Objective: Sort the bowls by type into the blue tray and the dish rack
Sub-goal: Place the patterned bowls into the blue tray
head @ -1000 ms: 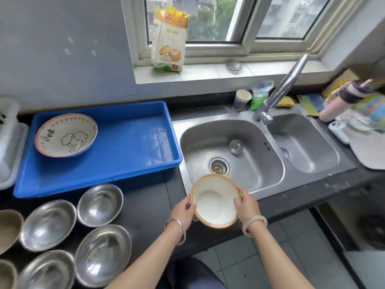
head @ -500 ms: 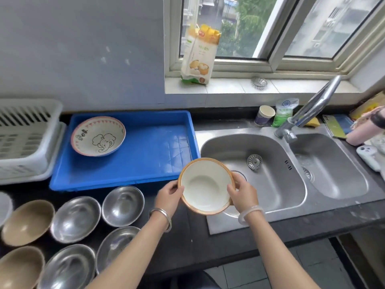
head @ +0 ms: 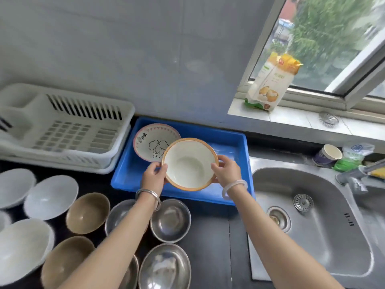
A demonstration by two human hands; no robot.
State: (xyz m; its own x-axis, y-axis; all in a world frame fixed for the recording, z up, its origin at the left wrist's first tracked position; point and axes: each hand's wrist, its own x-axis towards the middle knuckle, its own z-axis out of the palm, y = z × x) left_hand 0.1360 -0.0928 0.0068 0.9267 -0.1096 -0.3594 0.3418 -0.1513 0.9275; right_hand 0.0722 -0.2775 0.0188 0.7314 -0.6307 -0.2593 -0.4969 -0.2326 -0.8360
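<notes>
Left hand (head: 154, 177) and right hand (head: 226, 171) grip the orange-rimmed white ceramic bowl (head: 189, 164) over the blue plastic tray (head: 233, 140); best lowered level just right of the elephant-print bowl (head: 152, 140), without knocking rims.

We count two ceramic bowls at the blue tray (head: 229, 140): the elephant bowl (head: 150, 142) and the orange-rimmed bowl (head: 189, 163). Near left we see four steel bowls (head: 170, 220), two brown bowls (head: 87, 212), at least three white ones (head: 50, 196). One dish rack (head: 62, 126) stands far left.

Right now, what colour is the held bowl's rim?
Orange-tan rim on the white bowl, seen in the head view.
</notes>
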